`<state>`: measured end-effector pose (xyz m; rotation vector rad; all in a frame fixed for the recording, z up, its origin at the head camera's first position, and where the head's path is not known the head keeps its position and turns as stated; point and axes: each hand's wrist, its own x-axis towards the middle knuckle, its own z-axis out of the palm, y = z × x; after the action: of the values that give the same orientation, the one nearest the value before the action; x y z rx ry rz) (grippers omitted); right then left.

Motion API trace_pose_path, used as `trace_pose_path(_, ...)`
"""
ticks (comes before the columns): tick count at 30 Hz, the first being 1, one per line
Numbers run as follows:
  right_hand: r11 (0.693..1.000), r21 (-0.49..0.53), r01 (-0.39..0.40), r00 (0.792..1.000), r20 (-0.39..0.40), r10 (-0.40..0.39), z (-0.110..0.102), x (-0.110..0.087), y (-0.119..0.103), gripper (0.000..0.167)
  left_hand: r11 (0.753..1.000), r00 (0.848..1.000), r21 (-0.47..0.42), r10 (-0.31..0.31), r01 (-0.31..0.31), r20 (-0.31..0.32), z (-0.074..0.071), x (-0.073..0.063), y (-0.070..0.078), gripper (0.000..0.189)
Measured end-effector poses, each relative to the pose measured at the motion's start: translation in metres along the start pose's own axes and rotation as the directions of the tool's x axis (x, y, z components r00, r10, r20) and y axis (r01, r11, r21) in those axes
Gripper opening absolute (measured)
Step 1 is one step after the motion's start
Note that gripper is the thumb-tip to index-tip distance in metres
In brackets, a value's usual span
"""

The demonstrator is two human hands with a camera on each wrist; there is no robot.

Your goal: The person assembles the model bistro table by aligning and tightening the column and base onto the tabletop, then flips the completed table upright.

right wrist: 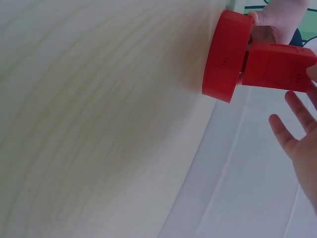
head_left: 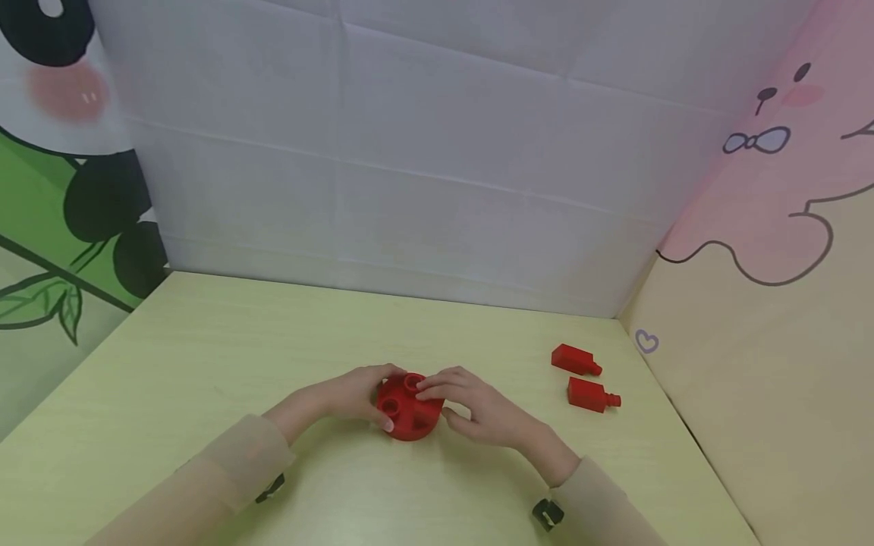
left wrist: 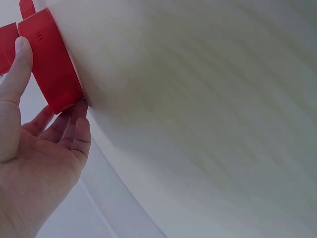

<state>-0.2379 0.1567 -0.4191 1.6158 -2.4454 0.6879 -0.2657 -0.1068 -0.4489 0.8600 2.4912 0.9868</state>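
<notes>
A round red base with raised ring sockets on its top sits on the table in front of me. My left hand grips its left side, thumb at the near rim and fingers round the far side. From the base stands a red block, its narrow end meeting the base. My right hand pinches the block's outer end, while its other fingers spread beside it in the right wrist view. One open socket lies near the right fingertips. Raised digits mark the base's side wall in the left wrist view.
Two loose red blocks, a farther one and a nearer one, lie at the right, each with a small knobbed peg. A pale wooden table meets a white cloth wall behind and a printed panel at the right.
</notes>
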Motion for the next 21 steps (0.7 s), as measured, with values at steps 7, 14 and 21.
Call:
trace_pose_path(7, 0.996, -0.037, -0.086, 0.995, -0.045, 0.084, 0.004, 0.005, -0.005, 0.036, 1.0, 1.0, -0.002, 0.01, -0.01, 0.0, 0.0, -0.001, -0.001, 0.076)
trace_pose_path(14, 0.975, -0.078, -0.21, 0.973, -0.113, 0.2, 0.008, 0.011, -0.01, 0.032, 1.0, 1.0, -0.002, 0.009, -0.009, 0.001, 0.0, -0.001, -0.001, 0.076)
trace_pose_path(21, 0.946, -0.065, -0.316, 0.933, -0.204, 0.298, 0.008, 0.016, -0.016, 0.032, 1.0, 1.0, -0.009, -0.009, 0.009, 0.0, -0.001, -0.002, 0.001, 0.076)
